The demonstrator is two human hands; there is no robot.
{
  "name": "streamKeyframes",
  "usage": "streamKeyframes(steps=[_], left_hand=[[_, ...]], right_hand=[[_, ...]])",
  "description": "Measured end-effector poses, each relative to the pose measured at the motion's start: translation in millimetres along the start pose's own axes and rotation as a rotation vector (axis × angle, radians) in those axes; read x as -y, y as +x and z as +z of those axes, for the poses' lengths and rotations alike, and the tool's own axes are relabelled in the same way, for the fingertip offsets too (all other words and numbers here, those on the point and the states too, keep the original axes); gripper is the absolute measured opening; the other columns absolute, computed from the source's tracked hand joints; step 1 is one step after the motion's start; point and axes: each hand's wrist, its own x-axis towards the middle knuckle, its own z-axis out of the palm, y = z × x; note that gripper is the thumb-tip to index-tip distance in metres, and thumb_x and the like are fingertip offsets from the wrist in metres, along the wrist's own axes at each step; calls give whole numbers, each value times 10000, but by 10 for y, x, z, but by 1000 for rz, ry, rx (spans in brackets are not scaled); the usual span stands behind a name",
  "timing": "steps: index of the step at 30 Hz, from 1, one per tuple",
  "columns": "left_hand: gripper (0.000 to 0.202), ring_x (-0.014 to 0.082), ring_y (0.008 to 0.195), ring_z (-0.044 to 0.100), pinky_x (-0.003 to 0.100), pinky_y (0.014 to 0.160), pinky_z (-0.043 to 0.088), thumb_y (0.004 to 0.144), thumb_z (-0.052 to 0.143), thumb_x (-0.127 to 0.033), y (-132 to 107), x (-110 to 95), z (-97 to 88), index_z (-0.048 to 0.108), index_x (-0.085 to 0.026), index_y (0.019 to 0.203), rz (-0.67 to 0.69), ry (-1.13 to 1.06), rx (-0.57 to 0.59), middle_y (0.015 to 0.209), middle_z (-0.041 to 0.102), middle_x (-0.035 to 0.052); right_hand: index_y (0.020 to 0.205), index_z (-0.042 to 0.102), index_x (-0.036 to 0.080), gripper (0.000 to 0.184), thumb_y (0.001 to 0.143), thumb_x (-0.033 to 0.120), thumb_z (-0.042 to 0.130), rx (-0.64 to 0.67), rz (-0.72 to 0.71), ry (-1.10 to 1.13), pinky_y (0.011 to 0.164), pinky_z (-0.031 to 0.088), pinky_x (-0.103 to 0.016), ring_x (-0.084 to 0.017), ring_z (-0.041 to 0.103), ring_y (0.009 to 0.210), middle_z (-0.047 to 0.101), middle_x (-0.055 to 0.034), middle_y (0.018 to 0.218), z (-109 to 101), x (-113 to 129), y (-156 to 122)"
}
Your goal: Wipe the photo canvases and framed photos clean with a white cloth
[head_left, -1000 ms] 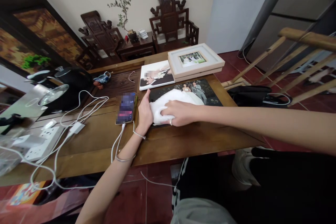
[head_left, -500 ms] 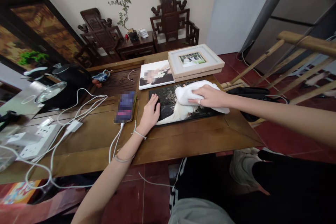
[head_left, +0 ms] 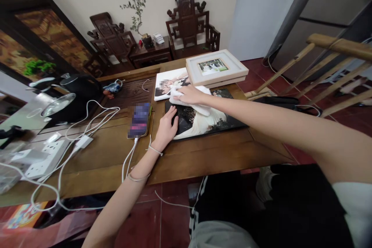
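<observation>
A dark photo panel [head_left: 232, 118] with a white gown in its picture lies flat on the wooden table [head_left: 209, 159]. My left hand [head_left: 167, 126] rests on its left edge, fingers stretched out. On the panel's far left part, my right hand [head_left: 190, 95] grips a white cloth [head_left: 200, 109] pressed down against the picture; its fingers are partly sunk in the fabric. Behind the cloth is a white-edged photo panel [head_left: 162, 81], its near side close to the cloth. Stacked pale frames [head_left: 217, 66], the upper one holding a small photo, stand to its right.
Left of my left hand a phone [head_left: 139, 120] lies with a white cable plugged in. Farther left are a power strip [head_left: 48, 159], tangled cables and a black kettle [head_left: 80, 85]. A bamboo chair [head_left: 328, 42] stands right of the table, and two carved chairs [head_left: 187, 19] stand behind.
My right hand has swept the cloth leftward and away from me across the panel, uncovering its right side. My left hand stays on the left edge.
</observation>
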Motion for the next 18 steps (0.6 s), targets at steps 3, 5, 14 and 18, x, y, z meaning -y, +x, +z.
streamKeyframes(steps=[3,5,14,18], left_hand=[[362,299,1337,549,496,1145,436,943,484,-210,1,-4,-10,662,-118,1245,-9,11,4,1388,622,149],[355,294,1317,570,490,1136,448,943,487,-213,1,-3,-12,667,-128,1236,-7,13,5,1374,635,141],[371,282,1378,506,486,1167,408,947,499,-221,-13,26,0,631,-110,1276,26,-6,5,1428,584,162],[383,285,1388,493,486,1176,393,939,519,-223,-18,24,1,616,-86,1283,26,1,11,1434,570,188]], right_hand=[[1050,710,119,309,962,350,525,54,-83,29,951,406,-337,-281,599,1119,686,-171,1216,52,165,183],[1036,713,126,289,959,339,533,73,-115,39,960,405,-328,-269,598,1123,686,-158,1220,65,224,245],[1054,684,141,320,923,410,571,52,30,71,943,419,-387,-315,589,1115,668,-165,1237,-211,-288,-99],[907,670,163,343,910,485,552,40,116,54,862,430,-398,-312,610,958,700,-148,1041,-425,-738,-455]])
